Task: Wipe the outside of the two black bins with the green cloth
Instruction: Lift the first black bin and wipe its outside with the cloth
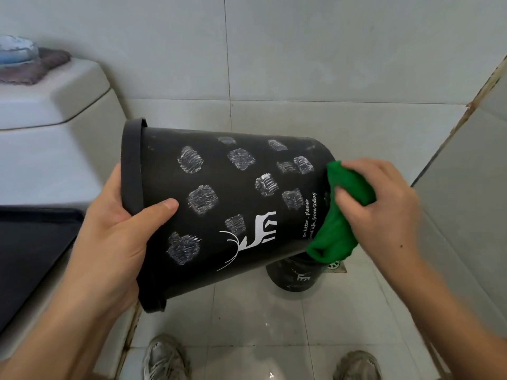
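A black bin [219, 209] with a white deer print and several white scribbled patches is held on its side in the air, its base pointing right. My left hand [118, 229] grips its rim, thumb on the outer wall. My right hand [384, 207] holds a bunched green cloth [343, 215] against the bin's base end. A second black bin [296, 278] with the same deer print stands upright on the floor below, mostly hidden behind the first bin and the cloth.
A white toilet cistern [55, 111] stands at the left with a purple cloth [35, 68] on its lid. A dark toilet lid [30, 248] is below it. A floor drain [336, 266] lies by the second bin. My shoes [164, 357] are on the tiled floor.
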